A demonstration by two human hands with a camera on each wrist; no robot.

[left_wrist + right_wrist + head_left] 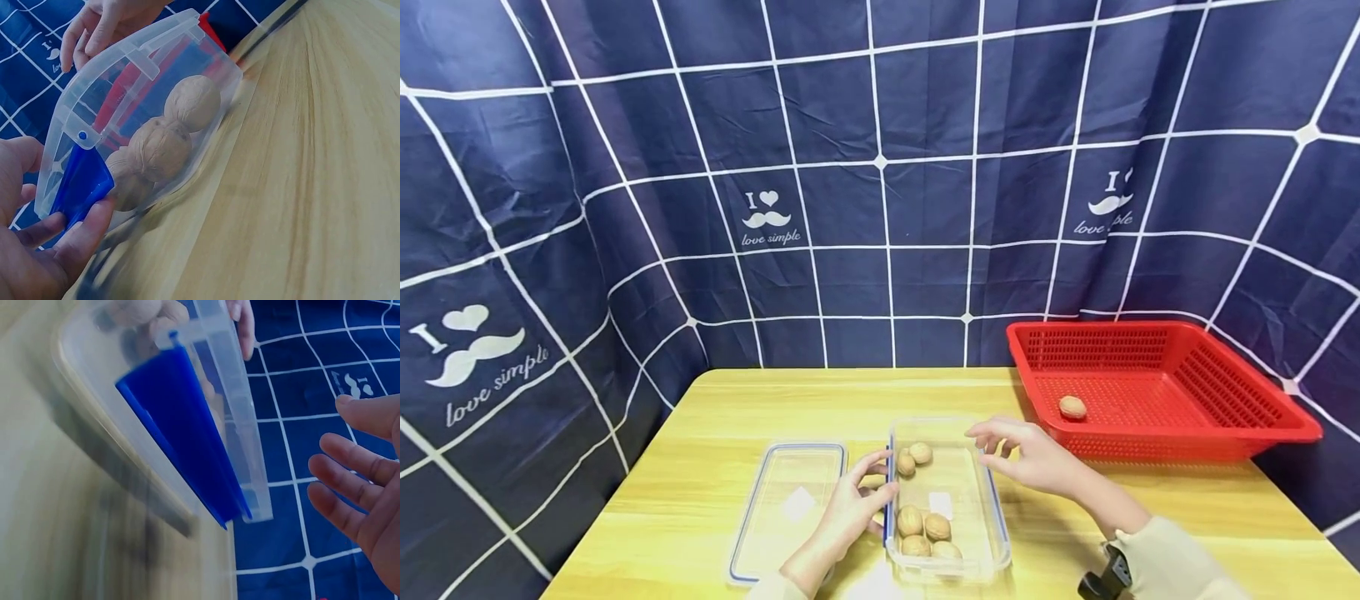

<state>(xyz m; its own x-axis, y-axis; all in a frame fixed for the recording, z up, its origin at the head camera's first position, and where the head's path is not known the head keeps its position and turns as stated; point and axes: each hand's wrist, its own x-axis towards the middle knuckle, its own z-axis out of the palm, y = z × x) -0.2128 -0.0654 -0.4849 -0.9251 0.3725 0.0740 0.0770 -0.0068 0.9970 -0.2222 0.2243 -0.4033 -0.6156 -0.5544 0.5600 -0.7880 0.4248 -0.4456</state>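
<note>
A clear plastic food container (966,483) with blue side latches stands uncovered on the table, several walnuts (910,521) inside it. My left hand (848,504) holds the container's left side, its bent fingers against the blue latch (84,181) in the left wrist view. Over the right rim hovers my right hand (1030,454), fingers loosely bent and apart, with nothing between them. The right wrist view shows this hand (369,487) away from the right-side blue latch (181,431). One walnut (1072,407) lies in the red plastic basket (1157,446).
The container's clear lid (790,475), edged in blue, lies flat left of the container. The basket stands at the table's back right. A wooden-topped table (715,417) carries everything, and a dark blue checked curtain (925,200) hangs behind and at both sides.
</note>
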